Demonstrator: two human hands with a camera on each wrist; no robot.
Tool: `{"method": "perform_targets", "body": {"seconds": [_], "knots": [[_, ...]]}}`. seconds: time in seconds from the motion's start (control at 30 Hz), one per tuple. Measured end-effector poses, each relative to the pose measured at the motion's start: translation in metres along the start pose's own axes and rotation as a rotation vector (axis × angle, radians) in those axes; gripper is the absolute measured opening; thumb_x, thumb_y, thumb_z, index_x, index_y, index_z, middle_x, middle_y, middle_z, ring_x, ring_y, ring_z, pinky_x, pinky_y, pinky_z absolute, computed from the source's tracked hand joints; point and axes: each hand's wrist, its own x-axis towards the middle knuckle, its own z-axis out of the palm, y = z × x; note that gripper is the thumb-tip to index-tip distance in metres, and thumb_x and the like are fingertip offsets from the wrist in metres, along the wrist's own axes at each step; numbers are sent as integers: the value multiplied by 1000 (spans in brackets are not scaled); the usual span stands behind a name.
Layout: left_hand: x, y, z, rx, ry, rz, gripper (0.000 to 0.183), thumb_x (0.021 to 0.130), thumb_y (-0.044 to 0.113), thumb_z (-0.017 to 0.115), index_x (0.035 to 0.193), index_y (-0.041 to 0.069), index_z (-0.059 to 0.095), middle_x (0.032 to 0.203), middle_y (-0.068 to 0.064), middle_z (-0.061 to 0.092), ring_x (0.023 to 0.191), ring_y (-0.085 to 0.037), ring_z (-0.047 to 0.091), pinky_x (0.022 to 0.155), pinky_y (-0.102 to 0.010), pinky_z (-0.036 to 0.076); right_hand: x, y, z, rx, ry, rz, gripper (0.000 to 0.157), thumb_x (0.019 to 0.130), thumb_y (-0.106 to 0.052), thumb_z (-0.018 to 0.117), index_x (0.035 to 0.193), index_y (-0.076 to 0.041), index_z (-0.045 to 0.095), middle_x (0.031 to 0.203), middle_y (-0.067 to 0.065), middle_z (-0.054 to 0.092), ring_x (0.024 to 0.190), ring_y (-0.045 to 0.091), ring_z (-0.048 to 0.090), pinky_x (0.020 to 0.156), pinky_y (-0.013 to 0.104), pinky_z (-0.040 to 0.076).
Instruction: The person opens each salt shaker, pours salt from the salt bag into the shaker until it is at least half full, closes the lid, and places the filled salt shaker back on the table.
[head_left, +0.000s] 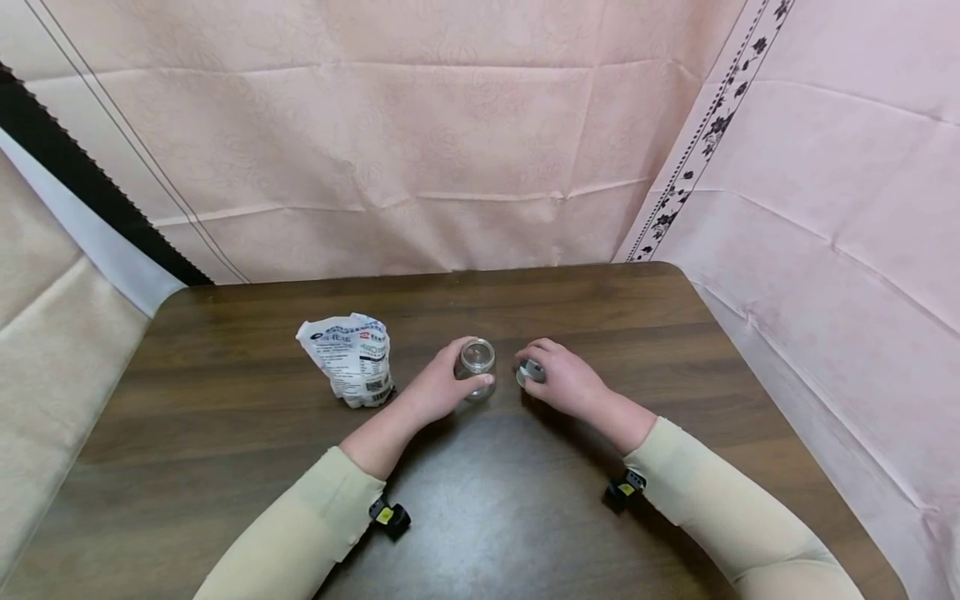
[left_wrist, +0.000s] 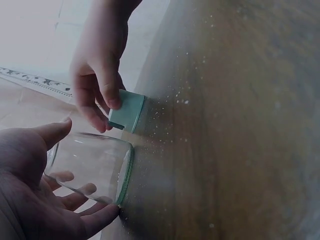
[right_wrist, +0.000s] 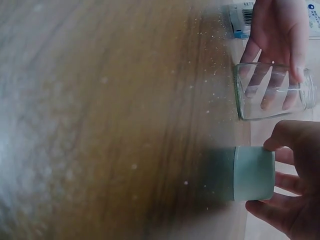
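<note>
On the table (head_left: 225, 367), your left hand (head_left: 435, 392) curls round the open glass jar (head_left: 476, 360); keep your right hand's (head_left: 566, 382) pinch on the lid (head_left: 530, 372) level.

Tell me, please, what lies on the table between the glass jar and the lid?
Nothing but bare wooden table with fine white specks separates the glass jar from the lid; the right wrist view shows this best.

Print and a barcode are being shown on the white packet (head_left: 351, 358), but no words can be read.
</note>
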Motion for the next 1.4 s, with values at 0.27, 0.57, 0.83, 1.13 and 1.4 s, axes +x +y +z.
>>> {"method": "perform_targets", "body": {"seconds": [0.27,0.57,0.83,1.13,1.4], "knots": [[-2,-1,1,8,-19,-33,80,78,38,73,143,21,28,141,-8,36,126,-23,39,100,-43,34,-4,3,2,-21,-3,-7,44,82,-26,65,124,-16,56,121,4,52,106,19,53,84,36,47],[-15,1,-2,26,36,-63,86,78,42,71,146,26,20,146,-11,27,130,-27,35,101,-47,32,-8,2,-3,-20,37,12,52,85,-41,62,131,-18,51,129,3,48,116,20,47,88,38,45],[-35,6,-4,69,82,-27,86,79,48,68,146,28,18,148,-9,24,132,-26,32,101,-49,33,-12,-1,-12,-14,108,-42,50,86,-43,61,128,-17,53,128,4,50,118,22,46,92,40,43],[-68,5,-12,117,97,-5,87,77,58,64,146,29,20,147,-7,26,132,-25,31,102,-48,31,-18,-19,-17,-35,222,-172,40,85,-39,61,116,-14,61,115,3,57,108,20,51,95,39,39],[-102,2,-25,123,102,-28,84,76,65,59,144,30,24,144,-5,31,130,-23,36,100,-48,34,-26,-40,-18,-43,230,-275,32,84,-35,63,109,-14,64,107,0,59,101,19,53,89,40,41]]}}
